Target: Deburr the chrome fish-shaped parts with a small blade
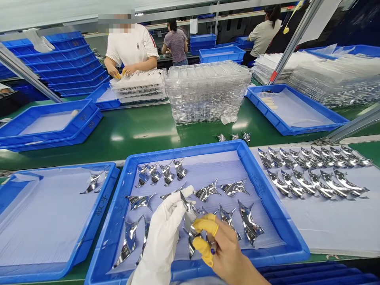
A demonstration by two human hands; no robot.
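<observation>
My left hand [166, 227], in a white glove, is closed on the upper end of a shiny curved chrome part [188, 217]. The yellow finger covers of my right hand [224, 239] are at the same part's lower edge, with thumb and fingers bent around it. A small dark blue tip shows between those fingers; what it belongs to is hidden. Both hands are above a blue tray [276, 213] lined with white sheet. Several similar chrome parts [249, 223] lie spread in this tray, some partly covered by my hands.
To the left, another lined blue tray [74, 253] has chrome parts [92, 182] in its far corner. Two rows of chrome parts [314, 184] lie on white sheet at right. Clear plastic trays [208, 95] stand stacked across the green table [136, 130]. A co-worker [130, 47] works opposite.
</observation>
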